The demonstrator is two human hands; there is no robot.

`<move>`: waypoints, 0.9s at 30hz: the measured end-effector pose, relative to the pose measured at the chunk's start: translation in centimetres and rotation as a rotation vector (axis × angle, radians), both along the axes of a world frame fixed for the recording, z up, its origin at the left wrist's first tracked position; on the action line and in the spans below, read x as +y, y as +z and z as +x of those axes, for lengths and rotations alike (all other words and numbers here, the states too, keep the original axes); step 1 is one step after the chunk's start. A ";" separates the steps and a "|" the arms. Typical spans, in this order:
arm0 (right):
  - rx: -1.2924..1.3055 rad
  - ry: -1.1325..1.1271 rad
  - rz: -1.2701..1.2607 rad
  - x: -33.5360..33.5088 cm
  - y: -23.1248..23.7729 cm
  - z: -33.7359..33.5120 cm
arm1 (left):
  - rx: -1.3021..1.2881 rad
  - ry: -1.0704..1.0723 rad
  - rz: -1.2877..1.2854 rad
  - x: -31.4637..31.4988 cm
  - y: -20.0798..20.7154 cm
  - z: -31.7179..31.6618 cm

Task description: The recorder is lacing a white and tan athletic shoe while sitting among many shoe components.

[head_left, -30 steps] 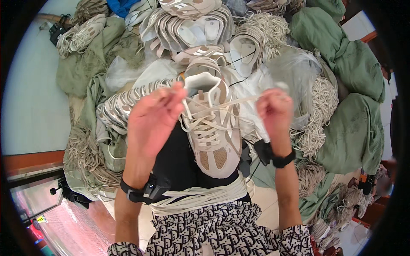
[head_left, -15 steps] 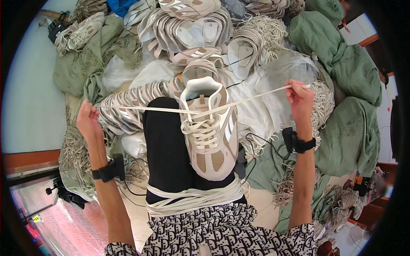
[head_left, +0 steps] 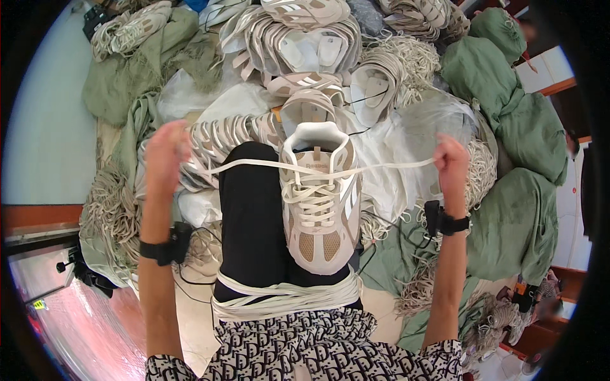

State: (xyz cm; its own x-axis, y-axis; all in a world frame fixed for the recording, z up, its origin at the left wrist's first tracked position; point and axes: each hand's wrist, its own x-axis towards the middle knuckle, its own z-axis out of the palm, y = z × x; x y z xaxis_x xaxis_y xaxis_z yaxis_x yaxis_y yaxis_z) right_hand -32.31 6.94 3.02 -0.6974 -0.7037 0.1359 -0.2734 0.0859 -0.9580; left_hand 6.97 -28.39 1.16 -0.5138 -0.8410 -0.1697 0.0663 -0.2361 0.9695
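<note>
A beige and white sneaker [head_left: 323, 238] rests on my right thigh, toe toward me, its cream shoelace [head_left: 254, 162] threaded criss-cross up the front. The lace's two ends cross over the tongue and stretch out to both sides. My left hand [head_left: 168, 159], smeared by motion, is closed around the left end. On the other side, my right hand [head_left: 451, 162] pinches the right end in a closed fist. A bundle of loose cream laces [head_left: 286, 298] lies across my lap.
A row of shoe uppers [head_left: 222, 136] leans beyond my left knee. Stacked uppers [head_left: 305, 47] stand straight ahead. Green sacks [head_left: 521, 209] fill the right side, beside heaped laces [head_left: 480, 178]. Thin black cables trail near both wrists.
My left hand has moved inward to the right, and the left lace end now sags in a curve. My right hand has come slightly lower. The whole view has shifted a little.
</note>
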 end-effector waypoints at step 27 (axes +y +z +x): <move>0.824 0.560 0.052 -11.4 -1.4 17.2 | -0.473 -0.300 -1.419 13.3 -1.5 -8.1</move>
